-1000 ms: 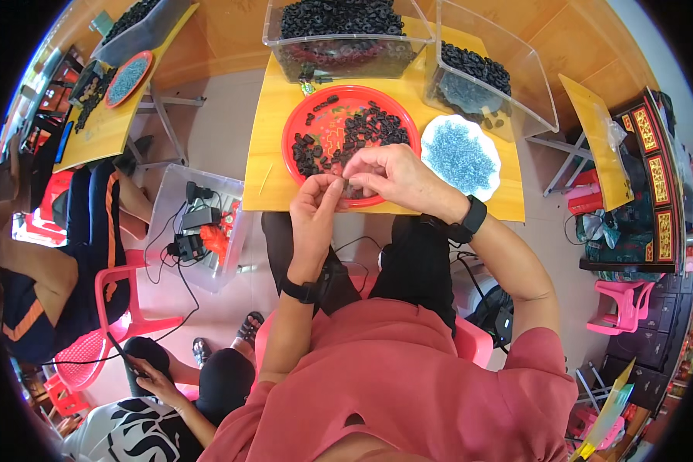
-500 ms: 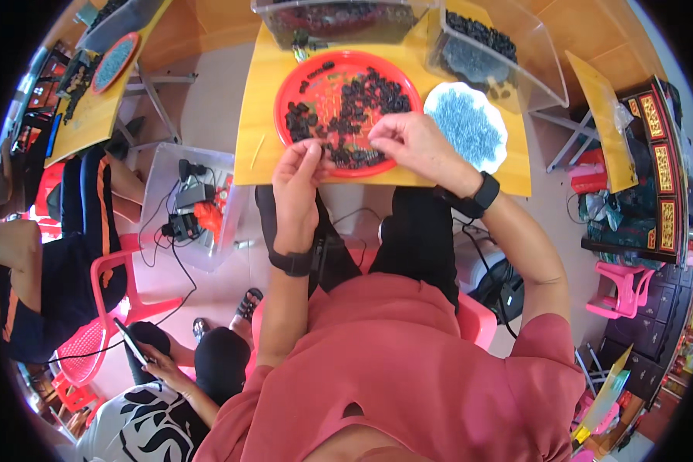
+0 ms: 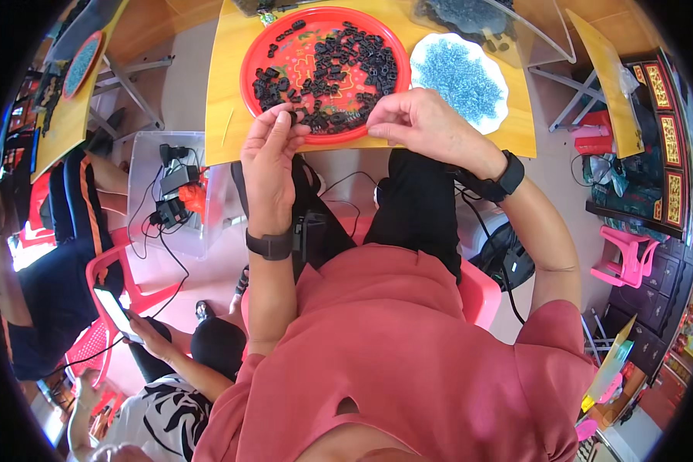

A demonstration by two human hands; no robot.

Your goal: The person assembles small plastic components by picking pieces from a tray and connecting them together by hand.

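Note:
My left hand is raised at the near left rim of a red round tray, thumb and fingers pinched on a small black plastic piece. Many similar black pieces lie scattered over the tray's patterned bottom. At the tray's near right rim, my right hand has thumb and forefinger pressed together; anything between them is too small or hidden to make out. Just beyond that hand stands a white scalloped plate heaped with small clear-blue pieces.
The yellow table also bears a clear plastic bin at the far right. To the left on the floor, another clear bin holds cables and adapters. A person with a phone sits at lower left. A pink stool stands right.
The view has shifted, so the table and tray sit higher in the picture. My hands are slightly farther apart, and a black piece now shows in my left fingers.

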